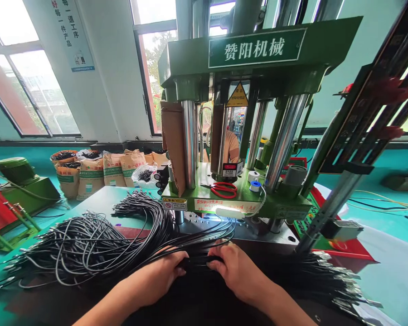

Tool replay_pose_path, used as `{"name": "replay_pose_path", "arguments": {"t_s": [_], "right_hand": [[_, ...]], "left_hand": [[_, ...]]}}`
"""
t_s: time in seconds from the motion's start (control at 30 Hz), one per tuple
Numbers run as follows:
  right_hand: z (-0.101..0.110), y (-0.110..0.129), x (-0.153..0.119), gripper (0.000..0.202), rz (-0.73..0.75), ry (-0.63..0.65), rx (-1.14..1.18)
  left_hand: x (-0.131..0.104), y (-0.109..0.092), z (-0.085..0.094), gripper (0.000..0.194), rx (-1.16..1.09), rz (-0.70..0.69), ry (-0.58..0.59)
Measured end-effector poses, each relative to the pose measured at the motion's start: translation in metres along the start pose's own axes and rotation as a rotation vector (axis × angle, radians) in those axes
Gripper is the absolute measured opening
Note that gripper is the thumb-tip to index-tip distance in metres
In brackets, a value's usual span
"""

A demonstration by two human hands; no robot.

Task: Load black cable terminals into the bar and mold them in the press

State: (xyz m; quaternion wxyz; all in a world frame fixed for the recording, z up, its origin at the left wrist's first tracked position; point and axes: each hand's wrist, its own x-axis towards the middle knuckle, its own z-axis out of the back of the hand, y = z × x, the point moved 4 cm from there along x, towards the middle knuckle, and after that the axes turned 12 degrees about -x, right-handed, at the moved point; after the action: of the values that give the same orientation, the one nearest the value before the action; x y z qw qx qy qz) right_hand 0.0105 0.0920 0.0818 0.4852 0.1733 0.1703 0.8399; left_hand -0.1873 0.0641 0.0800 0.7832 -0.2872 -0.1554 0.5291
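Note:
My left hand (163,274) and my right hand (233,262) are close together in front of a green press (187,68). Both are closed on black cables (199,261) that run between them, with fingertips curled round the strands. To the left lies a big loose heap of black cables (85,249) with metal ends. Behind it, another bundle of cables (158,222) curves down towards my hands. On my right, more cables (329,283) lie with their metal ends pointing right. How many strands each hand holds cannot be made out.
Red-handled scissors (224,189) and a blue-and-white tape roll (255,186) lie on the press ledge. A lit lamp (230,212) sits at its front edge. Sacks (88,176) stand by the wall. A person (231,145) is partly visible behind the press.

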Motion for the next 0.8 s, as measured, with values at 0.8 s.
{"name": "replay_pose_path", "arguments": {"t_s": [0.8], "right_hand": [[0.104,-0.165,-0.134,0.048,-0.096,-0.289,-0.837]], "left_hand": [[0.009,-0.013,0.021,0.022,-0.315,0.126,0.125]]}}
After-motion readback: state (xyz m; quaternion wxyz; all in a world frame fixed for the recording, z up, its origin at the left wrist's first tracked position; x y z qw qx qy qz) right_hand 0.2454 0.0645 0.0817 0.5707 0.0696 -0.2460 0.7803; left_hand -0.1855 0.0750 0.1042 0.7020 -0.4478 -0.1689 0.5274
